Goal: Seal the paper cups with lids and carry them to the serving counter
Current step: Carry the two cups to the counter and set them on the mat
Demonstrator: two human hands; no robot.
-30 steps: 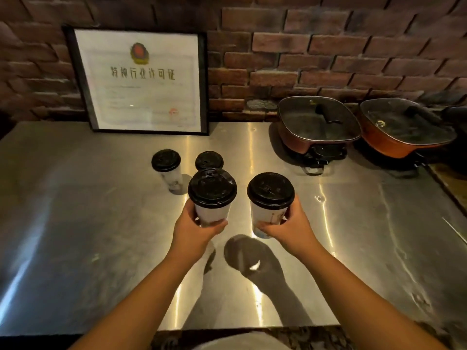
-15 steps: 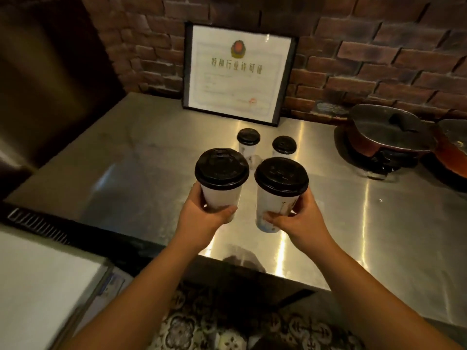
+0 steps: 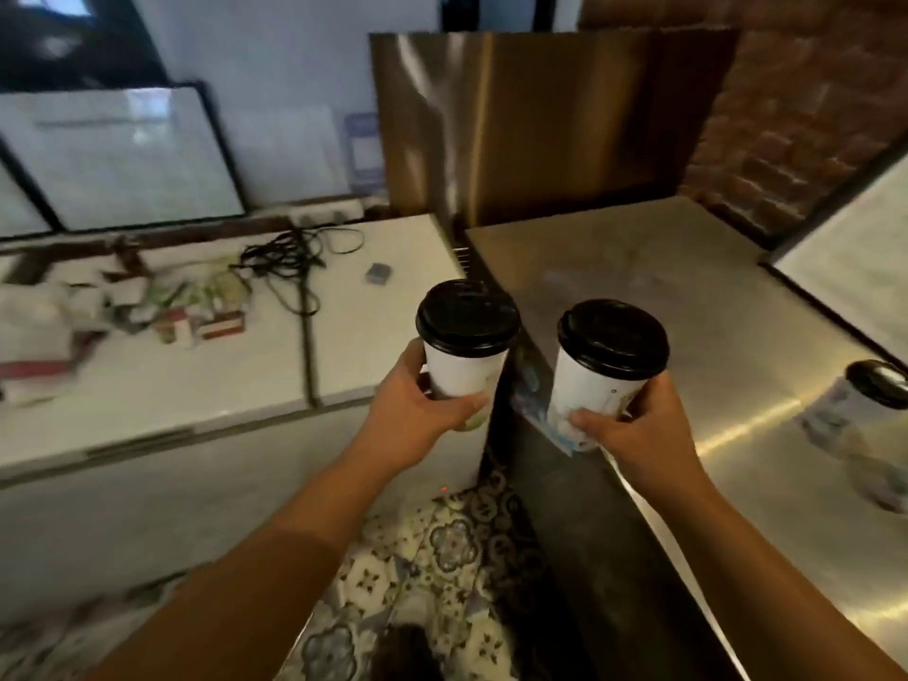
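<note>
Two white paper cups with black lids are held up in front of me. My left hand (image 3: 417, 410) grips the left cup (image 3: 464, 356) around its lower half, over the gap beside a white counter. My right hand (image 3: 634, 430) grips the right cup (image 3: 602, 380), which has a printed pattern near its base, above the edge of the steel table (image 3: 688, 297). A third lidded cup (image 3: 869, 400) stands on the steel table at the far right, blurred.
A white counter (image 3: 368, 326) on the left carries black cables (image 3: 290, 258), small boxes and packets. A framed board (image 3: 118, 154) leans against the wall behind it. A steel panel (image 3: 540, 120) rises behind the table, brick wall to its right. Patterned floor tiles (image 3: 442, 548) lie below.
The view has swung left, away from the framed certificate and pans. Both held cups have travelled from over the steel table to its left edge, near the white counter.
</note>
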